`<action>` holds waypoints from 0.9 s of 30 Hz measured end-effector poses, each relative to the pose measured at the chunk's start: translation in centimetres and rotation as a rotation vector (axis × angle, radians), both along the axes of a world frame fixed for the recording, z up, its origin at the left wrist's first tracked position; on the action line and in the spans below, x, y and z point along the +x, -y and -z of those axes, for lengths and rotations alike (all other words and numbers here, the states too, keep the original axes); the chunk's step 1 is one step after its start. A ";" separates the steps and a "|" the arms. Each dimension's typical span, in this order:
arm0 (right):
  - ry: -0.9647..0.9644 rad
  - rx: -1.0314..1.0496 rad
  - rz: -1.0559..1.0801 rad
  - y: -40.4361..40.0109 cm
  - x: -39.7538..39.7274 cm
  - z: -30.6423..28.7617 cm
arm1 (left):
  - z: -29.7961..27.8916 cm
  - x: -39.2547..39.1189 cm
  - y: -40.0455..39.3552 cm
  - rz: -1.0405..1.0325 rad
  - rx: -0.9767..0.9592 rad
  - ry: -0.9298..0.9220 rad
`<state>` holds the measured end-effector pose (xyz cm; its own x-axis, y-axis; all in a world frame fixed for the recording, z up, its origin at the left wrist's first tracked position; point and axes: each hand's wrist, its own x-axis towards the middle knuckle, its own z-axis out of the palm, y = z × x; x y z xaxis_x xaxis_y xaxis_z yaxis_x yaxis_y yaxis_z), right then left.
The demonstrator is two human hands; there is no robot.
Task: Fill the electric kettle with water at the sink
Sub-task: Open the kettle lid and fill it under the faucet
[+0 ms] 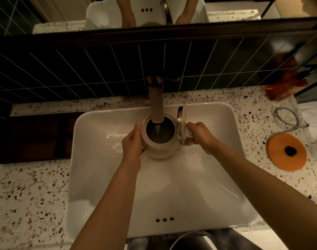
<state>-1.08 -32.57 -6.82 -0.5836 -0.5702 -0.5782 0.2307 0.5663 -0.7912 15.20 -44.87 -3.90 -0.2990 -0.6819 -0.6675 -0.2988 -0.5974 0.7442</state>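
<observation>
A cream electric kettle [160,147] is held upright inside the white sink [217,177], directly under the brass faucet spout [155,105]. Its lid [181,123] stands flipped open on the right side. A thin stream of water runs from the spout into the kettle's dark opening. My left hand [133,143] presses against the kettle's left wall. My right hand [199,135] grips the handle on the right.
An orange round kettle base [286,152] with a grey cord [287,118] lies on the speckled counter [28,195] to the right. An orange packet [283,87] sits at the back right. Dark tiles and a mirror rise behind the sink.
</observation>
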 end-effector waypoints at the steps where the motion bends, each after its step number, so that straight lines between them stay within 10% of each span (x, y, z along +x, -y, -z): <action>1: 0.002 -0.003 -0.001 0.0 0.0 0.0 | -0.1 0.0 0.0 0.001 -0.010 0.002; 27: 0.004 0.017 -0.013 0.2 -0.4 0.0 | -1.4 -0.3 -0.3 -0.003 -0.036 0.040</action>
